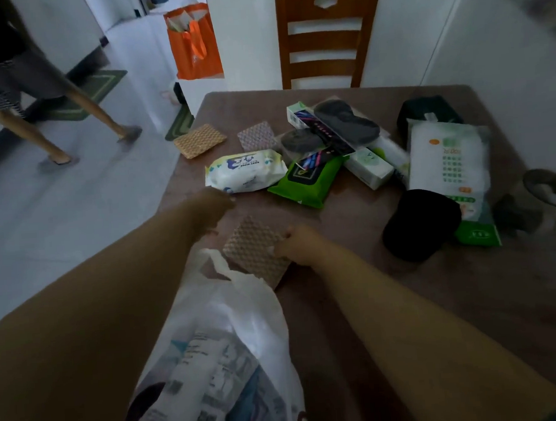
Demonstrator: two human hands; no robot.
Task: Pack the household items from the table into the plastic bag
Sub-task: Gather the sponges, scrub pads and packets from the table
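1. My right hand (296, 243) grips the right edge of a brown waffle-textured sponge (256, 249), fingers closed on it, just above the mouth of the white plastic bag (244, 313)
2. My left hand (213, 204) reaches toward the near end of the white wipes pack (245, 171); it is blurred, so I cannot tell how far its fingers are spread, and it holds nothing that I can see
3. The bag lies at the near edge of the table (406, 300) between my forearms, with printed packaging already inside
4. Still on the table: an orange sponge (199, 140), a pale sponge (257, 135), a green wipes pack (307, 182), a black roll (420, 224)
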